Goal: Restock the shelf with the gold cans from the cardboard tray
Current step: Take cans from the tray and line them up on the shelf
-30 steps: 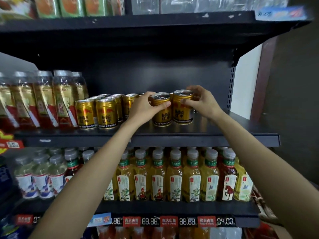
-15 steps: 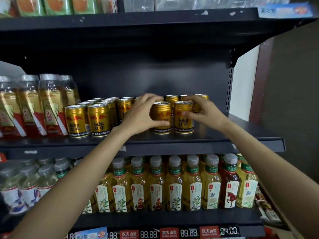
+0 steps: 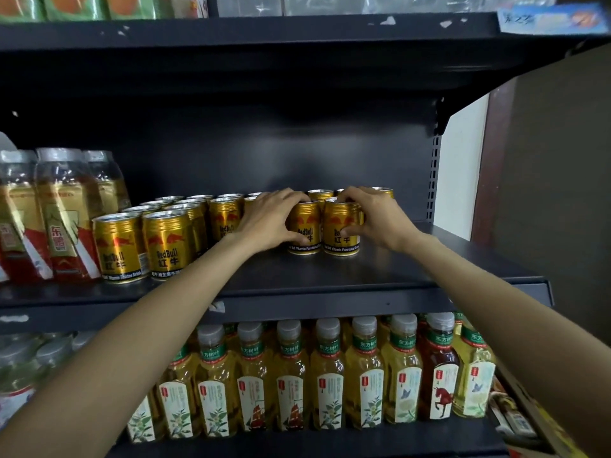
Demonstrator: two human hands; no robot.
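A: Gold cans, two of them, are now down on the shelf (image 3: pixel 330 276). A second ago I see both held up off the deck, tilted; now they stand upright, side by side and touching, just in front of the back rows.

B: Hands?

A: Left hand (image 3: pixel 271 219) curls round the left can (image 3: pixel 305 226), thumb across the label, fingers over the rim. Right hand (image 3: pixel 373 216) grips the right can (image 3: pixel 340 229) the same way, thumb on its front. Neither has let go.

B: So what does that mean for the task?

A: I judge this pair is placed, release is next. These two sit further back than the front cans (image 3: pixel 142 246) on the left, so that lane is not filled to the lip. More cans needed, I think.

B: Tray?

A: Cardboard tray is not in view. Can't say how many are left.

B: Surface?

A: Dark metal shelf, flat, bare patch in front of and right of the pair. Clear bottles with red and gold labels (image 3: pixel 56 216) stand at the far left. Below, a row of yellow tea bottles (image 3: pixel 327 375). Above, another shelf (image 3: pixel 297 31) with blurred packs.

B: Room?

A: Perforated upright (image 3: pixel 434 180) ends the shelf on the right, then a pale wall strip (image 3: pixel 463 166) and a dark panel beside it.
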